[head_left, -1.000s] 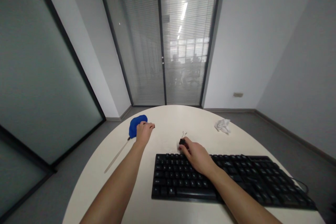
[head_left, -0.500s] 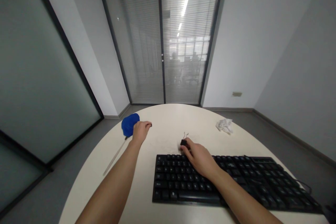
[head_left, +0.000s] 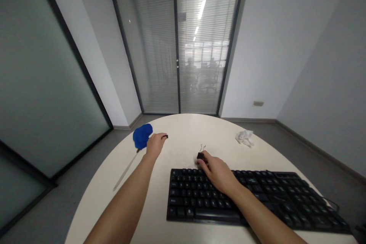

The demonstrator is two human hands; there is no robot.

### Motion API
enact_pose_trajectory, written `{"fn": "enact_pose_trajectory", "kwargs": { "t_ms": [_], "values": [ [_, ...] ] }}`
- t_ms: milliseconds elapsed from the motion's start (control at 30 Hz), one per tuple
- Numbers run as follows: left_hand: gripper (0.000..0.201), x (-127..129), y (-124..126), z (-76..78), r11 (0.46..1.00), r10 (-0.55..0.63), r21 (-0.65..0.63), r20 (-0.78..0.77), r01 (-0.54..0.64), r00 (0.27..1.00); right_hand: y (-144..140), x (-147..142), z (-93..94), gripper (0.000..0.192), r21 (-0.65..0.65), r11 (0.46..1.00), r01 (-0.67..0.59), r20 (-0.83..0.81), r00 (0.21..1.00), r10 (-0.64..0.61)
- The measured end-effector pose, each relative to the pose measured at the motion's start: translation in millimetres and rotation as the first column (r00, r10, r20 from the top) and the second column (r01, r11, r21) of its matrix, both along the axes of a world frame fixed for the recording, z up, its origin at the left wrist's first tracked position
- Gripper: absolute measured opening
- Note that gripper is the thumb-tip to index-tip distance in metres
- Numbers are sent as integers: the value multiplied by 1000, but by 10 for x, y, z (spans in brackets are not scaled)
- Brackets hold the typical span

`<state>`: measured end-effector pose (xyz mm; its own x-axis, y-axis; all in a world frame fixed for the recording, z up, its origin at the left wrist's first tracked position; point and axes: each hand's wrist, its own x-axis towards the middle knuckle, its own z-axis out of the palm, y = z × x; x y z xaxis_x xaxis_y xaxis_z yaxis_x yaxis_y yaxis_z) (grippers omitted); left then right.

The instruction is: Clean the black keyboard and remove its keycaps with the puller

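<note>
My left hand [head_left: 156,143] is closed, pinching a small black piece [head_left: 167,136] that looks like a keycap, just right of the blue duster. My right hand [head_left: 216,167] is closed around the black grip of a keycap puller [head_left: 200,155]. Its two thin wire prongs [head_left: 203,147] point away from me, with nothing between them. That hand hovers over or rests on the upper-left keys of a black keyboard [head_left: 217,213]; contact cannot be made out. The right forearm hides some of the keyboard's middle keys.
On the left of the round cream table [head_left: 183,122] lies a duster with a blue head [head_left: 142,136] and a pale stick handle [head_left: 126,171]. A crumpled white tissue [head_left: 244,138] lies at the far right. The keyboard cable [head_left: 331,202] curls off its right end.
My left hand has shifted slightly to the right with the small black keycap, and more of the piece shows. The right hand stays in place with the keycap puller.
</note>
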<state>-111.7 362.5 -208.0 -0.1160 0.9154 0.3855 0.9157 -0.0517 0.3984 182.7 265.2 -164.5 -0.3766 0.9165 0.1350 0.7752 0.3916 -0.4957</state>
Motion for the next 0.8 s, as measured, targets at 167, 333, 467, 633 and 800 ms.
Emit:
{"fn": "enact_pose_trajectory", "kwargs": {
  "t_ms": [167, 333, 467, 633, 800],
  "values": [
    [23, -6, -39, 14, 1000, -13, -6, -1, 13, 1000, -5, 1, -5, 20, 24, 1000, -12, 14, 1000, 12],
    [32, 35, -86, 50, 1000, -28, -9, -7, 28, 1000, -1, 2, -39, 18, 48, 999, -14, 25, 1000, 13],
    [24, 45, -104, 63, 998, -60, -13, -7, 60, 998, -1, 5, -42, 18, 56, 998, -9, 27, 1000, 7],
    [22, -9, -118, 36, 995, -104, -2, 20, 104, 994, 0, 10, -35, 18, 61, 998, -15, 28, 1000, 13],
    [25, -45, -120, 0, 992, -125, 10, 57, 125, 991, -1, 16, -47, 18, 62, 998, -13, 24, 1000, 12]
  ]
}}
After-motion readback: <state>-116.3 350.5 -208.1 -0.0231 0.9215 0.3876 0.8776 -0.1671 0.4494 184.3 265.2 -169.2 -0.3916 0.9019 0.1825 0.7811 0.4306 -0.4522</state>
